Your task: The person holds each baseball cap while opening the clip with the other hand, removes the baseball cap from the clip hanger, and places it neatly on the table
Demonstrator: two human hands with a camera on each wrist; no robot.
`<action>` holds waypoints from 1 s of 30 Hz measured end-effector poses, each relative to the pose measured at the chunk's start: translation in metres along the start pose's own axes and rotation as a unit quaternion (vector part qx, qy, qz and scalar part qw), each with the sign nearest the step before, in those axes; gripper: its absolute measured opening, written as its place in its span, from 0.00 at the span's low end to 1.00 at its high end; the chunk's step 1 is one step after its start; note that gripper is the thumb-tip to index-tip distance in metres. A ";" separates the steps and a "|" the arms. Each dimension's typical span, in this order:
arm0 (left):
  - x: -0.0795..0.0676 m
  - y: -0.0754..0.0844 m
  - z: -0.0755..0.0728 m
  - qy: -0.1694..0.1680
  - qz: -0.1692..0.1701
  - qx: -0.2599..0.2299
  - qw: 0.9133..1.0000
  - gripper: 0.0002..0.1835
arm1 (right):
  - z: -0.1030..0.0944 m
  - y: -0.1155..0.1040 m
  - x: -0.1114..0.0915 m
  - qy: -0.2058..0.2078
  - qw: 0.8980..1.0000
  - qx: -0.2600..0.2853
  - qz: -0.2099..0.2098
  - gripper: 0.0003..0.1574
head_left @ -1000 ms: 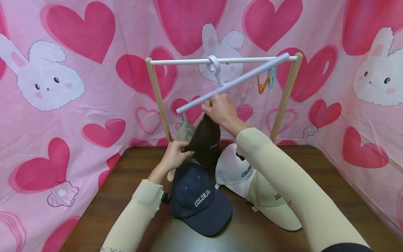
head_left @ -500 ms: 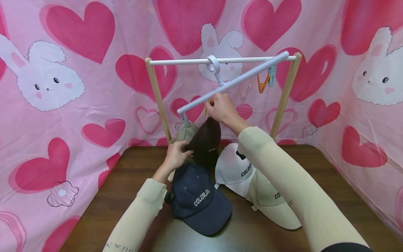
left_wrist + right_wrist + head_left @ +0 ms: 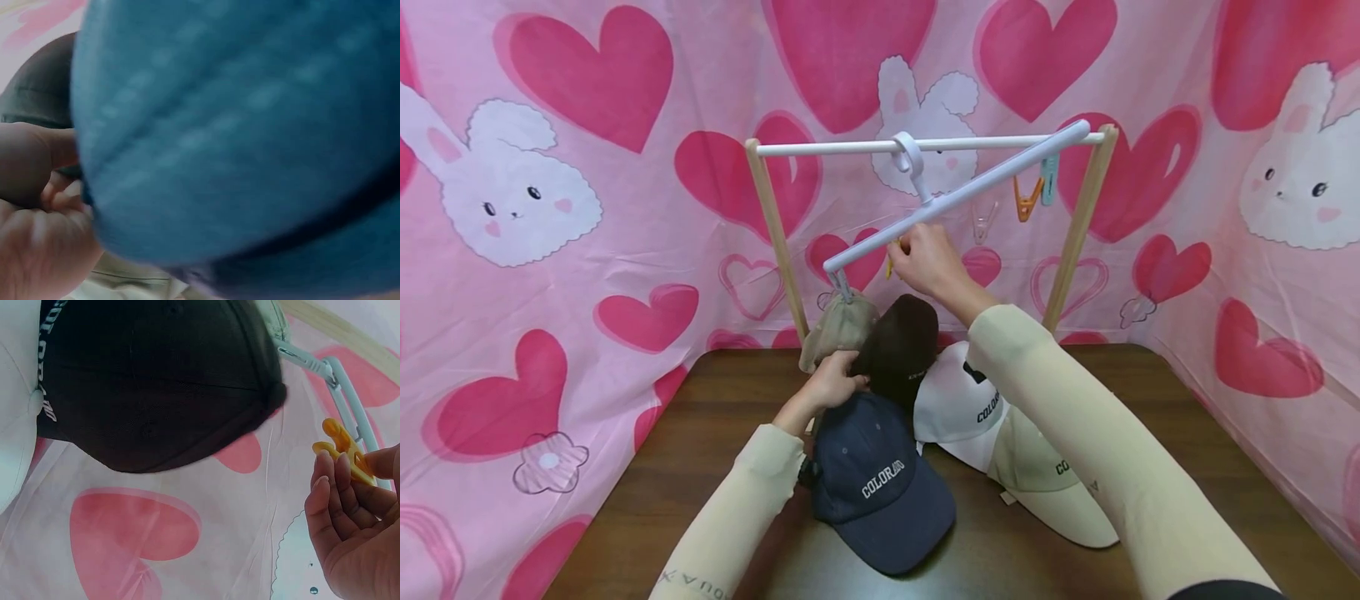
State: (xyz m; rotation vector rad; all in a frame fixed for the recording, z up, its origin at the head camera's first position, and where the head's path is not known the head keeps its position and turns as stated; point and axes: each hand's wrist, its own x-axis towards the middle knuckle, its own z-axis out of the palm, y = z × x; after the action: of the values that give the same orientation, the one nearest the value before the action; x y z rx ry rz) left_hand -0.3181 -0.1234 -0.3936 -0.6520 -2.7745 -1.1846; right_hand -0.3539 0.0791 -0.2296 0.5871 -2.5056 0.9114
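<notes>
My left hand (image 3: pixel 829 383) grips the edge of a dark brown baseball cap (image 3: pixel 902 342). In the left wrist view, its fingers are partly hidden by a blue cap (image 3: pixel 237 137) close to the camera. Under the tilted white hanger (image 3: pixel 992 177), my right hand (image 3: pixel 931 262) pinches a yellow clothespin (image 3: pixel 340 453). The right wrist view puts the dark cap's crown (image 3: pixel 169 387) apart from that clothespin. A grey clothespin (image 3: pixel 844 287) at the hanger's low left end holds a khaki cap (image 3: pixel 842 327).
A navy cap (image 3: pixel 880 479) lies in front on the wooden table (image 3: pixel 647 500). White (image 3: pixel 951 400) and cream (image 3: pixel 1037 458) caps overlap under my right forearm. Orange (image 3: pixel 1025 200), blue (image 3: pixel 1049 179) and clear pink (image 3: pixel 982 221) clothespins hang at right. A wooden-legged rack (image 3: pixel 820 148) carries the hanger.
The dark cap has come down and away from the yellow clothespin, and my left hand has moved down with it. More of the khaki cap shows. The right hand keeps nearly the same place.
</notes>
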 end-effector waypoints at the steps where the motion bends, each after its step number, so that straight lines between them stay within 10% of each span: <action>1: -0.001 -0.001 0.001 -0.012 0.000 -0.003 1.000 0.09 | 0.000 0.000 0.000 0.001 1.000 -0.001 -0.002 0.26; 11: -0.009 -0.006 0.005 -0.105 -0.006 0.051 0.993 0.09 | 0.000 0.001 -0.001 0.001 1.000 0.004 -0.005 0.26; 30: -0.027 -0.017 -0.033 0.055 -0.034 -0.017 0.998 0.07 | -0.002 0.005 -0.004 -0.009 0.999 0.029 0.018 0.24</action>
State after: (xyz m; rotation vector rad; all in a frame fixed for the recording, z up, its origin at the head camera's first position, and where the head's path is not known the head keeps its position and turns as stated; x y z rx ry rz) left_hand -0.3043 -0.1667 -0.3869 -0.4834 -2.7109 -1.2433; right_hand -0.3523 0.0849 -0.2323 0.5734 -2.5203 0.9990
